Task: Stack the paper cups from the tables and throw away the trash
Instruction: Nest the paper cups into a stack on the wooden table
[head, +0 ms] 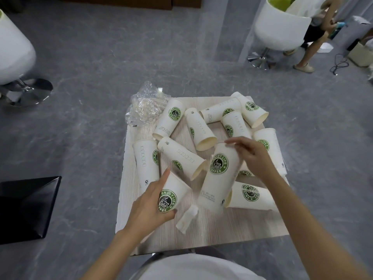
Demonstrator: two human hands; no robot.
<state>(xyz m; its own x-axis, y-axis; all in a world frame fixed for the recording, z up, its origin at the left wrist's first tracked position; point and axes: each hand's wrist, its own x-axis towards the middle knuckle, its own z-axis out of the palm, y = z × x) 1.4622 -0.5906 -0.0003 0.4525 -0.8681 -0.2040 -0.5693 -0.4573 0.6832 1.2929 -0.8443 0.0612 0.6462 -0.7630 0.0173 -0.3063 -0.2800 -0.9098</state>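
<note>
White paper cups point(169, 118) with round green coffee logos lie scattered on their sides across the pale wood-grain bench point(222, 225). The task looks barely begun: no clear stack shows, and both pieces of trash are on the bench, not yet thrown away.

I count twelve cups, one of them mostly hidden under the right wrist. The left hand point(149, 203) grips the near-left cup point(171, 197), with the thumb curled under it and the forefinger stretched along its side. The right hand point(250, 156) pinches the rim of the tall middle cup point(220, 174) between its fingers point(235, 141). Whether that is one cup or two nested, I cannot tell.

The trash comes to two pieces. One crumpled clear plastic wrapper point(145, 106) hangs over the far-left corner. One white paper scrap point(186, 218) lies just beside the near-left cup.
</note>
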